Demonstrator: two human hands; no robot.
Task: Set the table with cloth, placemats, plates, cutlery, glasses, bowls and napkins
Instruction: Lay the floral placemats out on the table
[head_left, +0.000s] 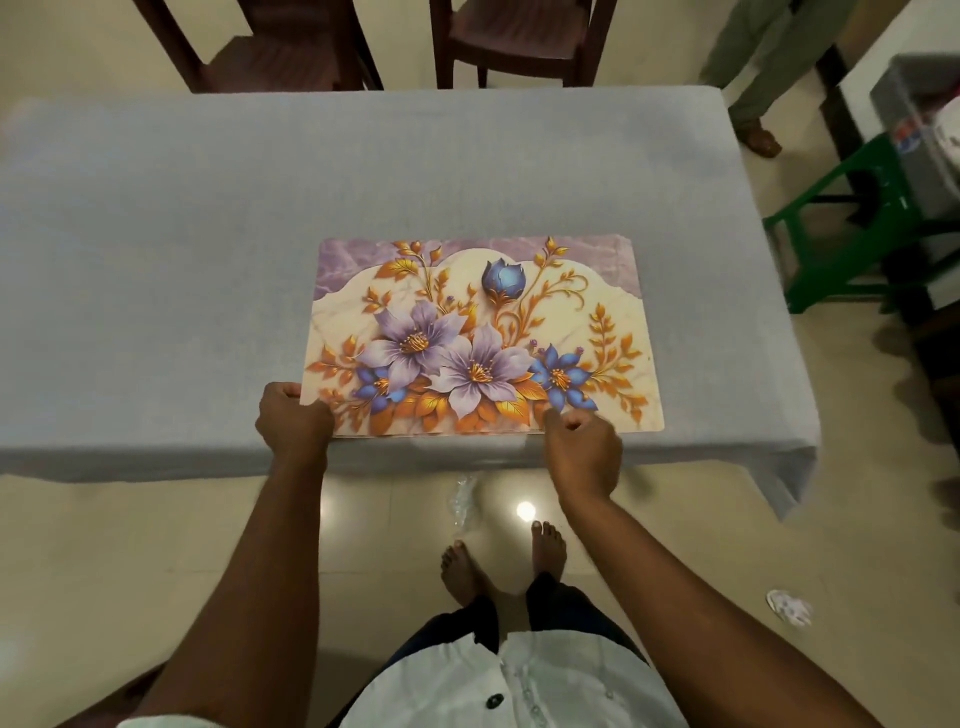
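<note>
With my left hand (293, 418) and right hand (582, 447) both pinching the near edge of the floral rectangular placemat (478, 338) on the grey tablecloth (182, 218), I'd square it parallel to the table's near edge.

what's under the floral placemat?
The grey tablecloth shows all round the floral placemat, which looks like a stack by its edges. The left hand and right hand grip its near edge. Tabletop hidden.

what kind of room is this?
Likely a home dining room: a table under a grey cloth, two dark wooden chairs at its far side, a tiled floor. Both hands hold a floral placemat at its near edge.
</note>
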